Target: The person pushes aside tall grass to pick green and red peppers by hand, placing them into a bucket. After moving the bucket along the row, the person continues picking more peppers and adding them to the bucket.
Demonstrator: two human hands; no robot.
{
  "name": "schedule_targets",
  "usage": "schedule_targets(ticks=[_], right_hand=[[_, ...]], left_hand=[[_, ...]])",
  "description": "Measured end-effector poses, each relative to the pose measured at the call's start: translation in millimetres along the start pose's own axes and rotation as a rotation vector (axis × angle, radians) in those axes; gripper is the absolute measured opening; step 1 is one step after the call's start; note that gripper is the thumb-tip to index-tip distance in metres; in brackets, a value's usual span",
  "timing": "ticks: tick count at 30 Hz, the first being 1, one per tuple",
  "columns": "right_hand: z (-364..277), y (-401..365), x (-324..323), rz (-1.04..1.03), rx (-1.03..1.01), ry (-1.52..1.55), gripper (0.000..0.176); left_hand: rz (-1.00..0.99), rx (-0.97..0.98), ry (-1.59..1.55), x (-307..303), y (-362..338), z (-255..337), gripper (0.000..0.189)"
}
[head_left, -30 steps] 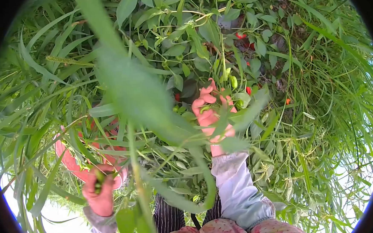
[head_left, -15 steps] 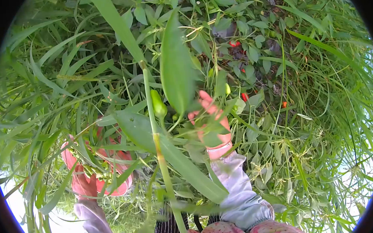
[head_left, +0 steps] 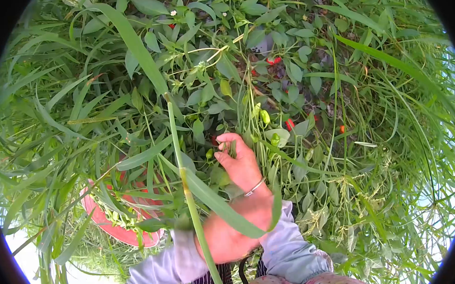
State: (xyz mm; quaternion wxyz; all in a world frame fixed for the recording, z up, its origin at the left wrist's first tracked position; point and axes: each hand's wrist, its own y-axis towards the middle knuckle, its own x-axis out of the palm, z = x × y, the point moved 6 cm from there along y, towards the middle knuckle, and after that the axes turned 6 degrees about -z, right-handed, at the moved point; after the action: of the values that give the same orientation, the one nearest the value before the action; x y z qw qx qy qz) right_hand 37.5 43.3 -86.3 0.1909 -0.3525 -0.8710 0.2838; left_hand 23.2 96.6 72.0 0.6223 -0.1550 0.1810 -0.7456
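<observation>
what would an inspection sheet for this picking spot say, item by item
surface: nothing seen; foliage covers everything
job's things: pepper plant fills the centre; pale green peppers hang just beyond the right hand; red peppers sit deeper in; red basin lower left, half hidden by grass, with pale green pieces inside
clutter: a long grass blade crosses in front of both arms
grip: right hand has its fingers curled among the stems, and I cannot tell what it holds; left hand is blurred, just below the right wrist, open or shut unclear
cables: nothing seen
surroundings: tall grass all round; a bracelet on the right wrist
</observation>
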Motion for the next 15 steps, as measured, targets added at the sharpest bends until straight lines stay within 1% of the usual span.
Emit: schedule_targets(ticks=[1,2,3,4,5,6,7,8,10,12,13,14,15], right_hand=[[6.4,0.9,-0.9,-0.003,0.131,0.058,0.034],[2.0,-1.3,-2.7,0.013,0.113,0.018,0.034],[-6.4,-1.8,-4.4,0.027,0.089,-0.022,0.034],[-10.7,-2.5,-6.0,0.042,0.067,-0.063,0.034],[1.7,0.0,-5.5,0.022,0.039,-0.044,0.033],[3.8,-1.0,-5.1,0.016,0.056,-0.016,0.033],[4.6,-1.3,-5.1,0.008,0.071,0.013,0.033],[4.1,0.6,-4.5,0.000,0.082,0.040,0.032],[2.4,2.1,-4.9,-0.003,0.060,0.009,0.034],[5.1,0.0,-7.6,-0.002,0.051,-0.022,0.036],[7.6,-1.7,-8.1,-0.001,0.058,-0.001,0.036],[9.0,-0.6,-8.5,-0.004,0.058,0.019,0.036],[9.7,1.2,-8.3,-0.007,0.057,0.041,0.037]], left_hand=[[0.173,0.077,0.151,-24.5,14.7,-1.3,0.022],[0.343,0.151,0.297,-47.4,25.9,-3.3,0.026],[0.455,0.191,0.336,-66.4,33.0,-14.1,0.031],[0.505,0.194,0.466,-84.1,41.5,-10.7,0.036],[0.486,0.140,0.584,-98.1,50.9,-10.6,0.042],[0.467,0.126,0.744,-107.6,60.5,-24.2,0.042],[0.363,-0.039,0.772,-115.5,66.9,-48.1,0.040],[0.282,-0.159,0.880,-121.4,70.9,-73.9,0.038],[0.113,-0.330,1.090,-121.9,67.4,-115.4,0.035],[0.180,-0.315,0.881,-116.4,51.5,-134.3,0.031],[0.209,-0.310,0.776,-111.1,43.2,-133.0,0.029],[0.221,-0.366,0.760,-104.4,35.9,-130.9,0.025],[0.277,-0.392,0.689,-95.4,29.6,-128.2,0.025]])
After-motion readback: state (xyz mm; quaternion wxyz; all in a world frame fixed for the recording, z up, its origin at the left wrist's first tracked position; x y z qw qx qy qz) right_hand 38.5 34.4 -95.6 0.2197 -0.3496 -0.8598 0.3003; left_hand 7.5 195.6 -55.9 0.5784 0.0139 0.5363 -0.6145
